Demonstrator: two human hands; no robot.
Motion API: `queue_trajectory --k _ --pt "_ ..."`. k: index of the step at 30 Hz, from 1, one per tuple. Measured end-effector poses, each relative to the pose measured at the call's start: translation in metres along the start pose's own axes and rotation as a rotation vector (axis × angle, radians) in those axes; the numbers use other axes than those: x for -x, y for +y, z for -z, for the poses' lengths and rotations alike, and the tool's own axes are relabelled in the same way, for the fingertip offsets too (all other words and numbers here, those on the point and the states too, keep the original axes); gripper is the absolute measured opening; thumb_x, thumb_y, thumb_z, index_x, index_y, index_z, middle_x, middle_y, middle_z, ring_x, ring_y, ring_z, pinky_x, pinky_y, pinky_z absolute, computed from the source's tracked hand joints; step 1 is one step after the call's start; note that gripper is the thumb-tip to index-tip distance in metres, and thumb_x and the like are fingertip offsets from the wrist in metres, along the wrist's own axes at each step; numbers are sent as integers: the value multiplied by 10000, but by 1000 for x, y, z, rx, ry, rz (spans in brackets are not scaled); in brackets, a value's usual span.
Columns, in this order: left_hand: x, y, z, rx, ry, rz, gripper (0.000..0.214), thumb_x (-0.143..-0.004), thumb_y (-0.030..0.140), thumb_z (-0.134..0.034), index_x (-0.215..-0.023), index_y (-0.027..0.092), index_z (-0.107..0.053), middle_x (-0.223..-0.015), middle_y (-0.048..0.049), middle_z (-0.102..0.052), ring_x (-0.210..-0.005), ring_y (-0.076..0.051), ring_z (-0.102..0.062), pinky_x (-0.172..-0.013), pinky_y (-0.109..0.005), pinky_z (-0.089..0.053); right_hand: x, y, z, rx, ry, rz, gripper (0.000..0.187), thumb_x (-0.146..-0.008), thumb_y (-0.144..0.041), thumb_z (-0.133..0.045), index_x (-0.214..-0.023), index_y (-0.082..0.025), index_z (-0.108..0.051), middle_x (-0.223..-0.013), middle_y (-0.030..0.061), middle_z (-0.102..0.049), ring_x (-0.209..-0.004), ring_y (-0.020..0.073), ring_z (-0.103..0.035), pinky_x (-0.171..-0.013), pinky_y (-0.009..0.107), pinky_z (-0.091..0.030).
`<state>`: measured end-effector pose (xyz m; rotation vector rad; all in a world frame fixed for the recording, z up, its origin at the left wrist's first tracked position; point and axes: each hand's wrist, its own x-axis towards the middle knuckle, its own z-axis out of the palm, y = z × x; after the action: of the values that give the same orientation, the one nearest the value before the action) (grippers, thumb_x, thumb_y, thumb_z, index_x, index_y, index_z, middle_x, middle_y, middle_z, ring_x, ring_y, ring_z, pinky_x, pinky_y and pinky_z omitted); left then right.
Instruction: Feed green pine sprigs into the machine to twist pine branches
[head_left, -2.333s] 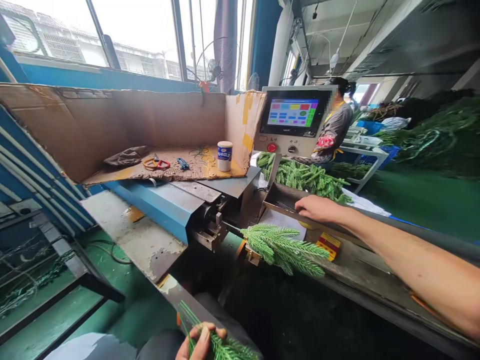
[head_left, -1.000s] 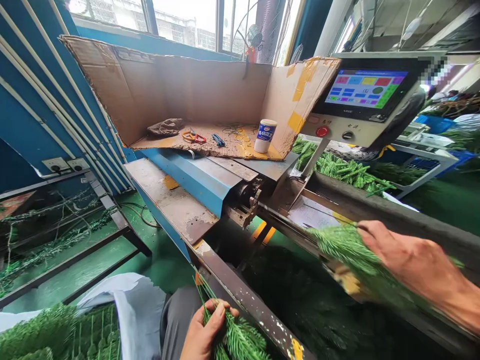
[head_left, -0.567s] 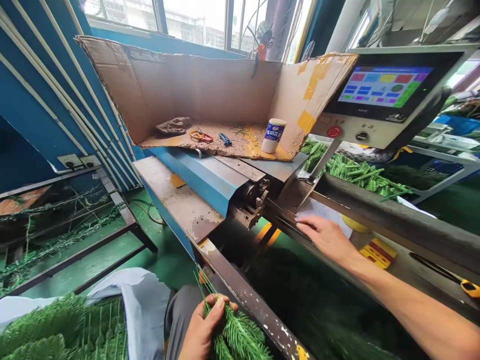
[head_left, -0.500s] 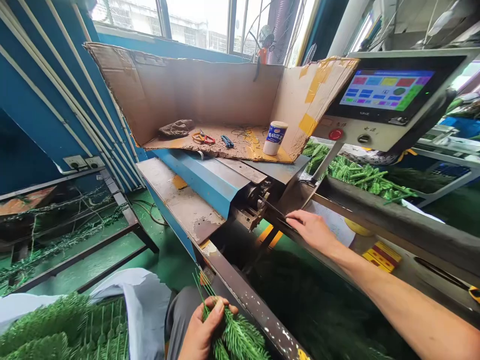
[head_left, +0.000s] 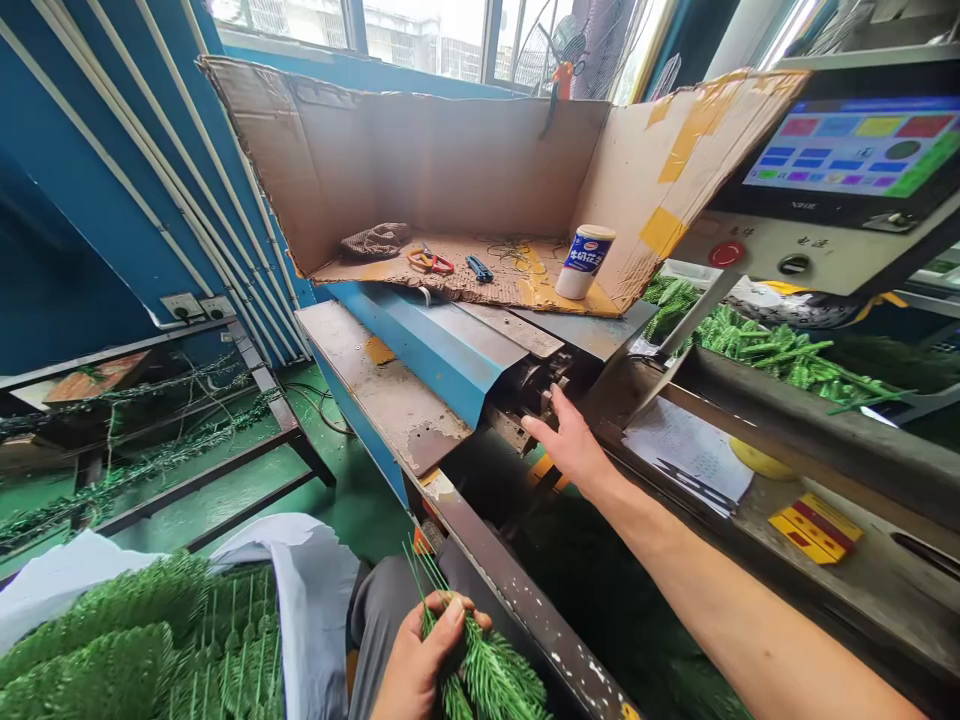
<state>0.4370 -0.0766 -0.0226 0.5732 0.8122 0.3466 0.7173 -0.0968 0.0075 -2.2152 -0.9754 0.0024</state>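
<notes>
Low in the middle, my left hand (head_left: 431, 640) is closed around a bunch of artificial pine sprigs (head_left: 499, 670). Their bare green stems stick up past the thumb. My right hand (head_left: 568, 440) reaches to the dark metal head (head_left: 529, 395) of a blue machine (head_left: 442, 350). Its thumb and forefinger are spread apart at the head's parts, and I see nothing between them. Whether the fingertips touch the metal I cannot tell. The other fingers are partly hidden.
A cardboard box (head_left: 465, 150) on the machine holds scissors (head_left: 430, 262), a blue tool (head_left: 478, 268) and a can (head_left: 585, 262). At right stand a control screen (head_left: 847, 150) and a dark trough (head_left: 810, 430). A white-lined container (head_left: 315, 600) at lower left holds more sprigs.
My right hand has moved forward to the machine head and its fingers have spread; the thin dark rod at its fingertips no longer shows. The left hand keeps the sprigs. The view has shifted.
</notes>
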Motion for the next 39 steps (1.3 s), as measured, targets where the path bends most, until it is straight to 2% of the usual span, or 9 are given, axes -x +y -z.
queue_trajectory --k 6,10,12,17,20,24,29,34,39 --pt "2 6 -2 60 61 4 295 -644 354 -764 -790 140 -622 -712 -73 -708 -565 -154 -605 -533 -242 -442 51 -22 18 -324 -186 -102 815 -879 -562 -446 -1476 -181 -43 -1503 88 -104 -1375 232 -93 -1128 464 -121" --pt "6 16 -19 114 90 -37 259 -711 338 -717 -848 137 -628 -671 -32 -673 -524 -115 -560 -574 -248 -463 114 -56 31 -579 -779 -10 652 -918 -588 -359 -1454 -246 -218 -1442 66 -312 -1327 235 -271 -1111 440 -219" --pt "8 20 -29 164 46 -64 279 -741 338 -691 -930 140 -635 -582 3 -620 -516 -112 -551 -598 -252 -472 134 -68 31 -656 -905 51 645 -905 -588 -399 -1437 -243 -279 -1429 62 -337 -1317 244 -291 -1113 419 -229" --pt "8 28 -49 260 -91 -96 348 -769 330 -664 -1081 185 -617 -1030 -73 -667 -755 -146 -630 -668 -253 -495 140 -65 24 -725 -667 -175 666 -853 -480 -570 -1412 -212 -327 -1388 67 -401 -1250 253 -402 -1064 414 -350" --pt "9 30 -45 187 -66 -82 353 -744 360 -683 -1045 187 -617 -1124 -73 -623 -626 -100 -600 -543 -225 -479 118 -42 39 -601 -585 -82 581 -880 -443 -530 -1381 -191 -378 -1342 77 -459 -1191 255 -469 -1000 412 -426" --pt "10 16 -20 52 -43 5 392 -692 481 -694 -944 190 -619 -727 27 -600 -387 -50 -462 -355 -189 -367 71 -12 88 121 -316 277 435 -890 -318 -465 -1315 -221 -469 -1249 60 -545 -1095 261 -543 -901 419 -481" --pt "7 -20 3 55 -144 63 409 -573 499 -776 -771 182 -608 -572 14 -607 -384 -84 -518 -365 -177 -366 21 -11 125 876 -201 307 401 -859 -167 -471 -1250 -252 -506 -1010 47 -627 -774 219 -628 -510 265 -452" --pt "9 -30 3 173 -148 34 364 -575 479 -784 -725 206 -595 -508 55 -550 -347 -54 -454 -383 -177 -357 4 -20 109 992 -227 340 346 -868 -116 -450 -1176 -240 -547 -922 61 -607 -685 198 -601 -451 234 -348" --pt "12 -26 11 160 -152 35 352 -588 479 -774 -753 213 -612 -539 57 -558 -380 -70 -472 -390 -205 -400 4 -9 78 819 -55 406 349 -926 -177 -396 -1265 -171 -481 -1071 124 -561 -820 232 -589 -550 275 -453"
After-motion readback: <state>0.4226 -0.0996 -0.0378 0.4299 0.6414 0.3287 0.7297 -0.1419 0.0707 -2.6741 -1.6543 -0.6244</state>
